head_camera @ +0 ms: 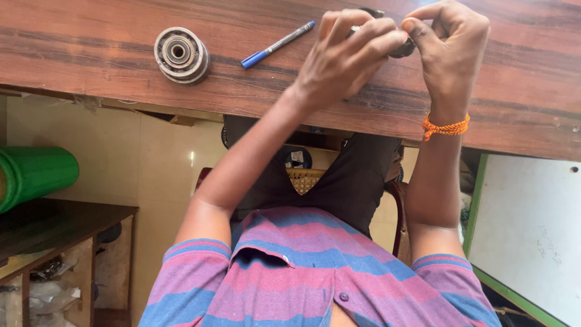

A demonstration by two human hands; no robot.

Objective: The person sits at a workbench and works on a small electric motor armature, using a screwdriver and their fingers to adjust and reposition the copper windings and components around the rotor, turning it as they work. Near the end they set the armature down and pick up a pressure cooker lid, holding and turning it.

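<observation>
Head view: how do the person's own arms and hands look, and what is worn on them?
Both arms are bare from the short sleeves down. The sleeves are striped in pink, purple and blue. The right hand has an orange braided thread band around its wrist. The left hand shows no band, watch or ring, and neither hand wears a glove.

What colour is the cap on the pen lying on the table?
Blue, on the pen; its barrel is dark. The head view, the only one, shows it.
</observation>
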